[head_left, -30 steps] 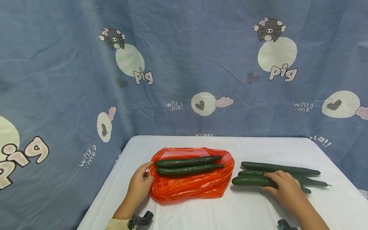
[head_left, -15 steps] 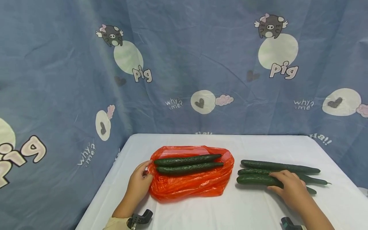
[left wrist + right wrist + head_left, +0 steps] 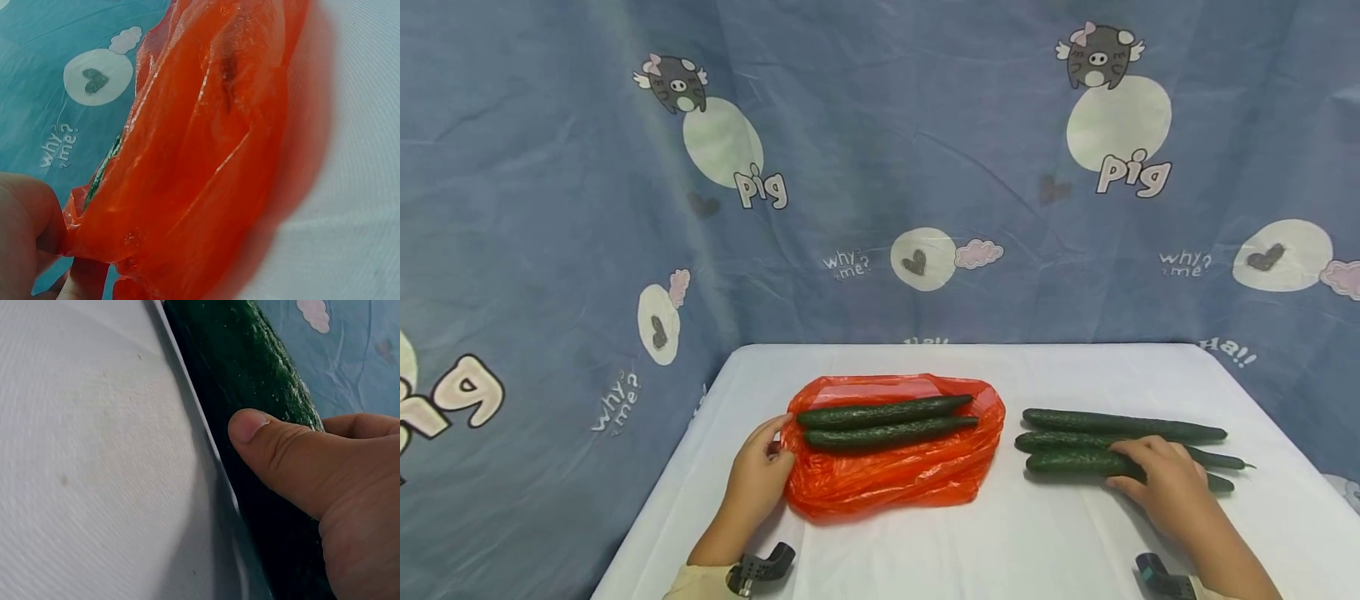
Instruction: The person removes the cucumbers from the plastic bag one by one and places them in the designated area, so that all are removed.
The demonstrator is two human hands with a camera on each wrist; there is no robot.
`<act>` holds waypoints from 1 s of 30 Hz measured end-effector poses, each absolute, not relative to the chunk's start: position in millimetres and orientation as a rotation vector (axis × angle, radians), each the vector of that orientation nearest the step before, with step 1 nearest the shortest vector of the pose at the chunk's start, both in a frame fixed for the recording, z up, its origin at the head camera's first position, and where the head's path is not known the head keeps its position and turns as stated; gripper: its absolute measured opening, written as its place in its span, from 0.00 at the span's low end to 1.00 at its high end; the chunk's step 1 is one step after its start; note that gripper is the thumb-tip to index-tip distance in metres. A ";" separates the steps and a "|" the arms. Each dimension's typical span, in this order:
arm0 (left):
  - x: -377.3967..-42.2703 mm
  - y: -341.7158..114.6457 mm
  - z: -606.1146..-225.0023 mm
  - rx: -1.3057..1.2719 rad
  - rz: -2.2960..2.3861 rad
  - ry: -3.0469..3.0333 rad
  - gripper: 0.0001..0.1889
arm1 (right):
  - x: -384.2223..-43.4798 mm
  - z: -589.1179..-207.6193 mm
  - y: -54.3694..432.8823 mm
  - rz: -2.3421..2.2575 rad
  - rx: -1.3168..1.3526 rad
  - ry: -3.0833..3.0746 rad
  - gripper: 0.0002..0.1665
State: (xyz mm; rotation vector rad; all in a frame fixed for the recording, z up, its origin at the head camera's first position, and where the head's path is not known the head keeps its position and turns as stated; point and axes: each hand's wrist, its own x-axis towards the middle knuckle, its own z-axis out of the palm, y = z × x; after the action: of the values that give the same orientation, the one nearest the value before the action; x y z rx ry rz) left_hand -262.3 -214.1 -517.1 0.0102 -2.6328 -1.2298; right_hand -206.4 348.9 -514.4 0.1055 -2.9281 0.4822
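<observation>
A red plastic bag [image 3: 887,492] lies on the table at left of centre, with two dark green cucumbers [image 3: 891,435] side by side on top of it. My left hand [image 3: 758,471] pinches the bag's left edge; in the left wrist view the film [image 3: 187,175] bunches between thumb and fingers. To the right, three more cucumbers lie close together in a row. Around the nearest cucumber [image 3: 1075,462] my right hand [image 3: 1168,483] has its thumb on the near side and fingers over the far side. The right wrist view shows the thumb pressed along that cucumber [image 3: 225,356].
Behind the gripped cucumber lie a middle cucumber [image 3: 1060,442] and a far cucumber [image 3: 1120,425]. A white cloth covers the table [image 3: 925,550]. A blue printed curtain [image 3: 820,167] hangs behind and to the left.
My right hand has shifted right with the nearest cucumber, uncovering more of the middle one's left end. My left hand stays at the bag's edge. The head view has tilted slightly.
</observation>
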 end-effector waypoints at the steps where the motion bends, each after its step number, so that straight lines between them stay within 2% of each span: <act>1: -262.1 -214.6 -516.9 0.017 -1.228 -2.633 0.30 | -206.9 -514.6 349.6 0.477 0.106 -2.922 0.33; 30: -259.8 -216.2 -516.2 0.019 -1.273 -2.638 0.30 | -207.7 -518.2 353.2 0.482 -0.027 -2.930 0.32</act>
State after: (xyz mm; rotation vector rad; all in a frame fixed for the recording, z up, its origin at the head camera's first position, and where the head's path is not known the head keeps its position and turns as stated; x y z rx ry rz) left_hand -259.8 -216.2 -516.2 0.0192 -2.6379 -1.2735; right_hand -207.7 353.2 -518.2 -0.0275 -2.9296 0.4816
